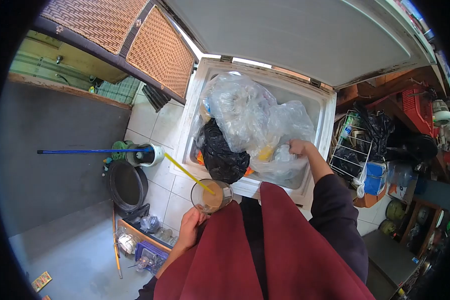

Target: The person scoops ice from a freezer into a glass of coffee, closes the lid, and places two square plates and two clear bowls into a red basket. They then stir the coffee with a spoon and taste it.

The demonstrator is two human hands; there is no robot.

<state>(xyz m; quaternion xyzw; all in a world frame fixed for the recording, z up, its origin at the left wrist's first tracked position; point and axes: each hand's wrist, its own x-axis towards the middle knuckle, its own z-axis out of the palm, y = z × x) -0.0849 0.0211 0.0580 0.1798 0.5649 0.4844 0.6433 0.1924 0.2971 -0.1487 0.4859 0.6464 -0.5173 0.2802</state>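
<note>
My left hand (191,223) grips a clear glass mug (227,191) holding a light brown drink (213,200). A long yellow straw (187,172) slants up out of it. In front of me is a raised-lid white chest freezer (329,131), filled with bags. My right hand (298,147) reaches inside at the right, fingers closed on a clear plastic bag (285,152) with a pale content I cannot make out. Beside it lie a large clear plastic bag (240,110) and a black plastic bag (224,155). Bits of orange and yellow show between the bags.
The freezer lid (305,35) stands raised at the back. On the left are a woven-panel cabinet (160,52), a white bucket (158,154), a blue pole (90,151) and a dark round pan (128,185). A white wire rack (352,145) with bags stands at the right.
</note>
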